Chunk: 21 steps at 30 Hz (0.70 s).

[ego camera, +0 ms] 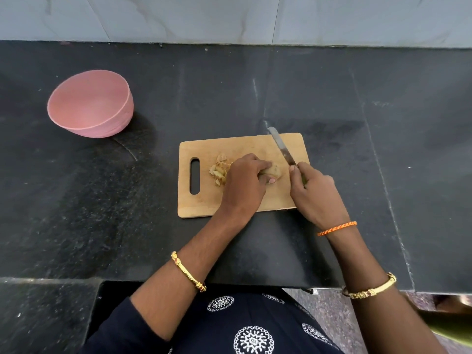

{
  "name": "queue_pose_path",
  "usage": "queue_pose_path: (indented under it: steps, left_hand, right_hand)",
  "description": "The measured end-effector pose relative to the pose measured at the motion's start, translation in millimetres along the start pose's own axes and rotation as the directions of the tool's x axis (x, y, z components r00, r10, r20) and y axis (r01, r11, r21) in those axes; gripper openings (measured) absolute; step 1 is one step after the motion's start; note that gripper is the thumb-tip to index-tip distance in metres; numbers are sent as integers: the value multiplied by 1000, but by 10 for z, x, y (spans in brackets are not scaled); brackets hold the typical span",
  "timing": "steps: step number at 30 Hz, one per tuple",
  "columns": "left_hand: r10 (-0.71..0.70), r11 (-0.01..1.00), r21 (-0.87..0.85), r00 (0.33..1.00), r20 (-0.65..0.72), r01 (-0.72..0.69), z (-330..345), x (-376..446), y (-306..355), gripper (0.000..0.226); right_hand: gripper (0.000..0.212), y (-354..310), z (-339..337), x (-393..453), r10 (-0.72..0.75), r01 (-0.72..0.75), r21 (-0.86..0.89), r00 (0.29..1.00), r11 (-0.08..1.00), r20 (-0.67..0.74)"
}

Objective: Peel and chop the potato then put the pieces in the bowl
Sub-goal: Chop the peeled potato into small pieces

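Potato [274, 171] is held down on the cutting board [255, 200] by the curled left hand [245, 182]. Just to its right, the knife [282, 146] is gripped by the right hand [313, 190], blade pointing away.

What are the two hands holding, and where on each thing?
The left hand grips the potato from above on the cutting board. The right hand holds the knife by its handle, which is hidden in the fist.

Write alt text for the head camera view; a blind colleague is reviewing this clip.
A person's left hand holds a potato on a wooden cutting board while the right hand grips a knife beside it. Peels are piled on the board, and an empty pink bowl sits on the black counter to the left.
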<state>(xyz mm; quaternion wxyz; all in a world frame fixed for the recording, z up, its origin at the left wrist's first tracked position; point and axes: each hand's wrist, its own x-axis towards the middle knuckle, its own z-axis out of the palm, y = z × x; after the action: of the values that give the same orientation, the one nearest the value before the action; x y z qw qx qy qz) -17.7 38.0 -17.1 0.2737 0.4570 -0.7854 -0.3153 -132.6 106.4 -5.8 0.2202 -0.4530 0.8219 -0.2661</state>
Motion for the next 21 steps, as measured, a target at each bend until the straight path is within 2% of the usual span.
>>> queue_pose_path:
  steps: [4, 9, 17, 21]
  left_hand:
    - [6, 1000, -15, 1000, 2, -5, -7, 18, -22, 31]
    - [14, 1000, -18, 1000, -4, -14, -10, 17, -19, 29]
    - [25, 1000, -9, 1000, -9, -25, -11, 5, -24, 31]
    - [17, 1000, -7, 1000, -21, -17, 10, -12, -27, 30]
  right_hand:
    - [34, 28, 59, -51, -14, 17, -57, 999, 998, 52]
    - [33, 34, 93, -76, -23, 26, -103, 999, 994, 34]
    - [34, 48, 130, -53, -30, 33, -92, 999, 995, 40]
    - [33, 15, 112, -36, 5, 7, -132, 996, 991, 88]
